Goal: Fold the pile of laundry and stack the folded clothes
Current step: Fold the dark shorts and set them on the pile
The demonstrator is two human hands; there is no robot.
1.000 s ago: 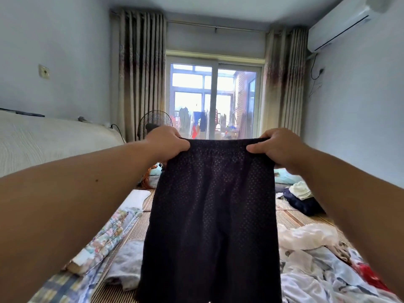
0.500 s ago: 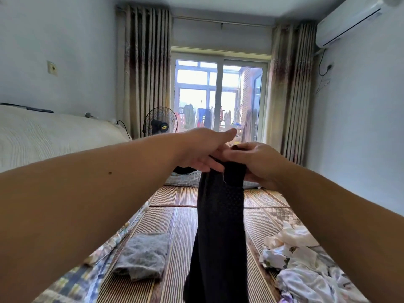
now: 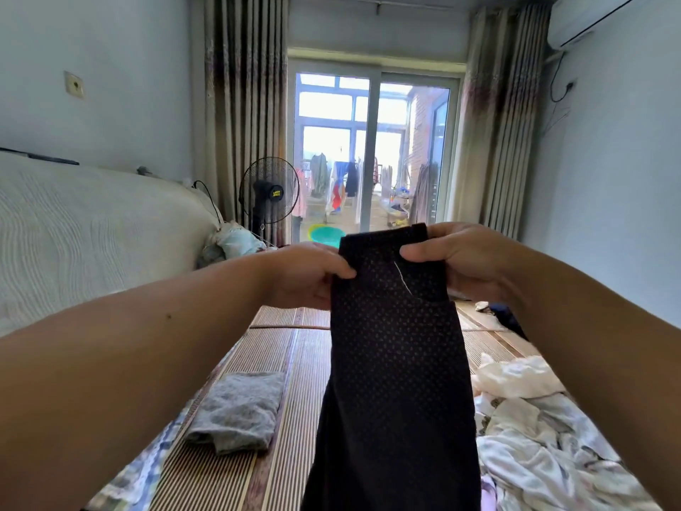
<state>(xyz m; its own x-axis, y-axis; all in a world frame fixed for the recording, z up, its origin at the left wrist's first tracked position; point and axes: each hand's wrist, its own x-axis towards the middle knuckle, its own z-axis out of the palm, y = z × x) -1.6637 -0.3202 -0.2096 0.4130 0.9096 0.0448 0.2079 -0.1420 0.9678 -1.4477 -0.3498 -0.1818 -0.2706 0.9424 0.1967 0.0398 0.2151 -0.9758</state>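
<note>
Dark mesh shorts (image 3: 396, 363) run off the bottom edge, hems unseen, hiding the middle of the woven mat (image 3: 287, 355); the right forearm covers part of the loose pale laundry (image 3: 534, 437). Left hand (image 3: 306, 276) pinches the shorts' left edge, right hand (image 3: 464, 260) clutches the waistband, fingers curled on cloth. Shorts hang midair between the hands, long axis vertical, waistband up, above the mat.

The shorts (image 3: 394, 363) are black with a fine dotted pattern. Near left, the folded cloth (image 3: 239, 411) is mottled grey; the mat (image 3: 291, 363) is striped brown and tan. The laundry pile (image 3: 534, 440) at right is mostly white; the far basin (image 3: 324, 236) is green
</note>
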